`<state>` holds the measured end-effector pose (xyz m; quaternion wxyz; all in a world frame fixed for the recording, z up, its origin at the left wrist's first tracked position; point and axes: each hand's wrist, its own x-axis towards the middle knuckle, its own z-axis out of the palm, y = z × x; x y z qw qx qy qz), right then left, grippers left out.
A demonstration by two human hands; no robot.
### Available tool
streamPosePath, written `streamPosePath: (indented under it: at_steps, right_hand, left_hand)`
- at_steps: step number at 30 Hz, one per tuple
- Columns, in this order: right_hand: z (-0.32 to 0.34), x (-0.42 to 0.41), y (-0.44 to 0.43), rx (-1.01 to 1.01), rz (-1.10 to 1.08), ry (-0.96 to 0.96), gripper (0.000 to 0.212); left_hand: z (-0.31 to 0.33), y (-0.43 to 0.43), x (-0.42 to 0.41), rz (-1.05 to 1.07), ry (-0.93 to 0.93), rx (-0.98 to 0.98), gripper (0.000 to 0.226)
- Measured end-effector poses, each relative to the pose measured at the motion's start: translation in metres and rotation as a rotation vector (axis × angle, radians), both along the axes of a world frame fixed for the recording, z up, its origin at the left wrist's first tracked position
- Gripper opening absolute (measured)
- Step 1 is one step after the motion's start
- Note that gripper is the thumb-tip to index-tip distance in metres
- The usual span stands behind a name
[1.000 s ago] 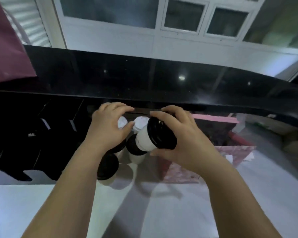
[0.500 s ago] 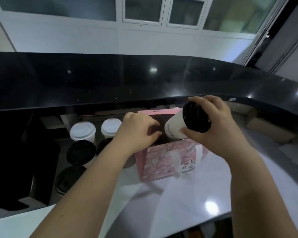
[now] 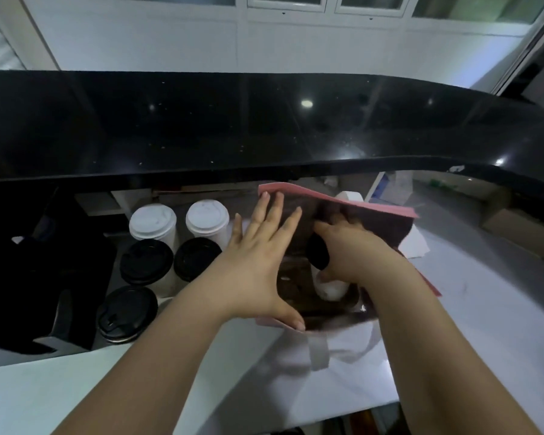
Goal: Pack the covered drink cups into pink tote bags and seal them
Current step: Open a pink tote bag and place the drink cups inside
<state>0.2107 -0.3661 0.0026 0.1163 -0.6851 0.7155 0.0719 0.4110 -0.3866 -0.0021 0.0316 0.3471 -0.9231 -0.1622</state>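
A pink bag (image 3: 390,207) stands open on the white counter (image 3: 139,387), seen from above, its dark brown inside showing. The right hand (image 3: 355,252) is down inside the mouth, its fingers wrapped around a white cup (image 3: 328,287) with a black lid (image 3: 318,251). The cup is tilted, lid toward the left, base low in the bag. The left hand (image 3: 258,262) lies flat against the bag's left wall, fingers spread and straight, fingertips near the far pink rim and thumb hooked over the near rim. It grips nothing; it presses the wall outward. A white handle (image 3: 319,353) hangs from the bag's near side onto the counter.

Left of the bag, 5 more cups stand upright close together in a dark recess below the counter's level. 2 white-lidded cups (image 3: 153,219) are at the back, side by side. 2 black-lidded cups (image 3: 146,262) are just in front of them. 1 black-lidded cup (image 3: 127,312) is nearest, at the left. A black ledge (image 3: 264,120) runs across above everything, glossy with light spots. Beyond the bag, white paper (image 3: 415,243) lies on the counter, and cardboard boxes (image 3: 515,227) sit at the far right.
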Motion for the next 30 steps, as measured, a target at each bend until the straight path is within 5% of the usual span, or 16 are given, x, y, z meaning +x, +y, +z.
streamPosePath:
  at_steps: [7,20,30]
  right_hand:
    - [-0.032,0.012,-0.008,-0.088,0.058,-0.202,0.100]
    - [-0.086,0.020,0.013,-0.005,0.231,-0.163,0.073]
    - [-0.063,0.022,0.007,0.137,0.182,-0.126,0.081]
  left_hand:
    - [0.000,0.004,-0.006,0.043,-0.004,-0.004,0.154]
    - [-0.004,0.013,-0.010,0.139,-0.030,-0.040,0.150]
    - [-0.009,0.025,0.001,0.221,0.082,-0.066,0.127]
